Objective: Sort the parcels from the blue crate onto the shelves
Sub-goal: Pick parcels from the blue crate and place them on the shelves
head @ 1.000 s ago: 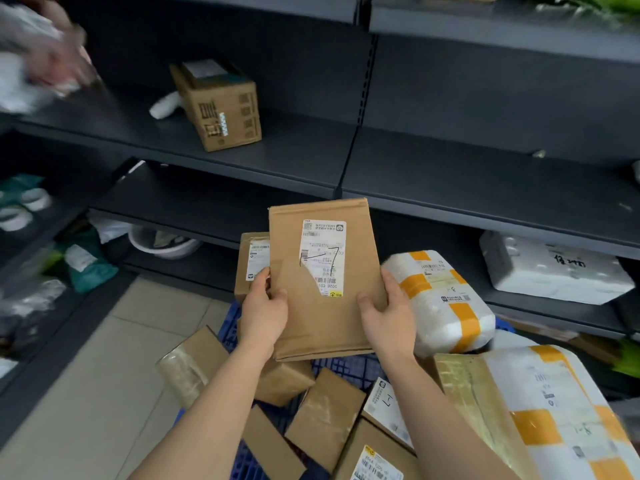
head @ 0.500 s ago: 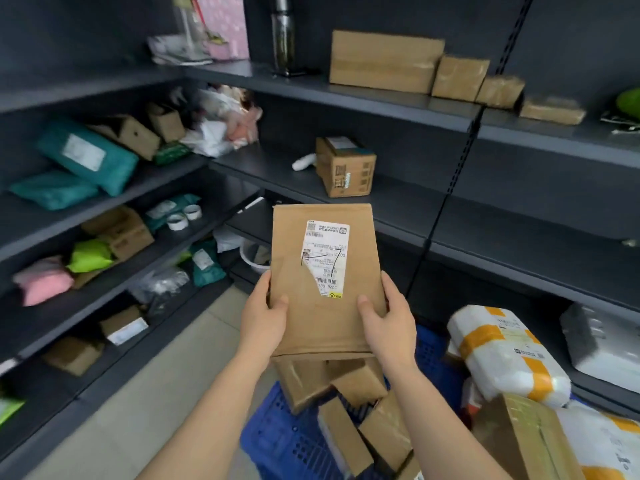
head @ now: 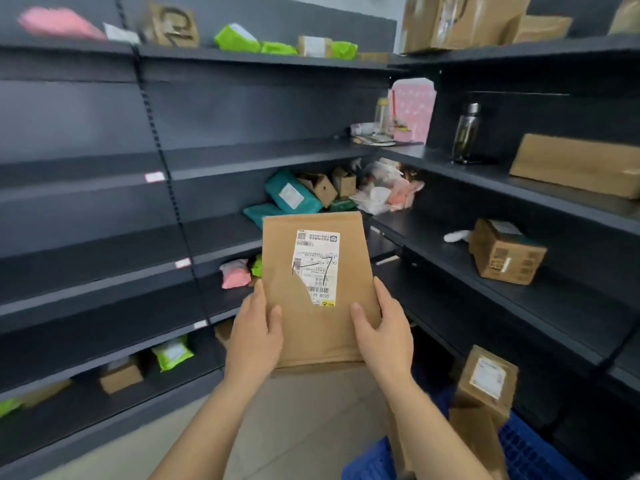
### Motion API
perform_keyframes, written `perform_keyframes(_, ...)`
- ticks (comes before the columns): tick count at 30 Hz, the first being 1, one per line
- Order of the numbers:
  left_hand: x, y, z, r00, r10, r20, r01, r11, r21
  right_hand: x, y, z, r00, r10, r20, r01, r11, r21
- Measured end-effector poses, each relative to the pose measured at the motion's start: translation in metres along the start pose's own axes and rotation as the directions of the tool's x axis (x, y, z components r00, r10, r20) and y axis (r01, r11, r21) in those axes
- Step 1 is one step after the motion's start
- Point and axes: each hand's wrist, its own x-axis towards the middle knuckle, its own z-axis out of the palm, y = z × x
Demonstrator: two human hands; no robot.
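Observation:
I hold a flat brown paper parcel upright in front of me, its white label with a handwritten 7 facing me. My left hand grips its lower left edge and my right hand grips its lower right edge, thumbs on the front. The blue crate shows at the bottom right with brown boxes standing in it. Dark shelves fill the corner ahead.
Teal bags, small boxes and white bags sit on a middle shelf in the corner. A brown box and a bottle stand on the right shelves. Green and pink bags lie on the left shelves. The left shelf bays hold little.
My view has swung left and up, from the crate and right shelves to the corner and left shelves. Both hands keep the same grip on the parcel.

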Motion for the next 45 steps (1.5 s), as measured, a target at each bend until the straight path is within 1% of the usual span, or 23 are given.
perform_keyframes(3,-0.001,-0.015,-0.040,0.991,-0.013,-0.136,0.021,0.998,0.058,0.001,-0.035,0.028,0.991,-0.114,0.074,0.112,0.993,0.036)
perform_keyframes(6,-0.004,-0.030,-0.081,0.970,-0.017,-0.243,0.045,0.993,0.112,-0.005,-0.070,0.057,0.968,-0.204,0.142,0.197,0.978,0.063)
perform_keyframes(10,-0.009,-0.055,-0.137,0.931,-0.066,-0.360,0.138,0.974,0.178,-0.019,-0.114,0.100,0.929,-0.297,0.221,0.278,0.954,0.112)
perform_keyframes(17,-0.014,-0.116,-0.240,0.849,-0.128,-0.512,0.272,0.937,0.218,-0.056,-0.196,0.196,0.849,-0.405,0.339,0.350,0.912,0.213)
perform_keyframes(21,-0.007,-0.158,-0.306,0.807,-0.150,-0.572,0.331,0.916,0.227,-0.079,-0.249,0.259,0.811,-0.441,0.385,0.352,0.892,0.283)
perform_keyframes(26,0.007,-0.215,-0.387,0.776,-0.138,-0.616,0.357,0.900,0.248,-0.109,-0.315,0.337,0.775,-0.475,0.416,0.361,0.874,0.325)
perform_keyframes(31,0.017,-0.270,-0.451,0.756,-0.158,-0.636,0.393,0.886,0.247,-0.137,-0.364,0.412,0.738,-0.486,0.469,0.358,0.870,0.338)
perform_keyframes(39,0.035,-0.378,-0.514,0.719,-0.297,-0.628,0.529,0.820,0.218,-0.171,-0.403,0.538,0.647,-0.472,0.599,0.372,0.881,0.292)
perform_keyframes(45,0.074,-0.472,-0.547,0.704,-0.388,-0.594,0.610,0.759,0.228,-0.179,-0.418,0.652,0.593,-0.426,0.683,0.359,0.900,0.249)
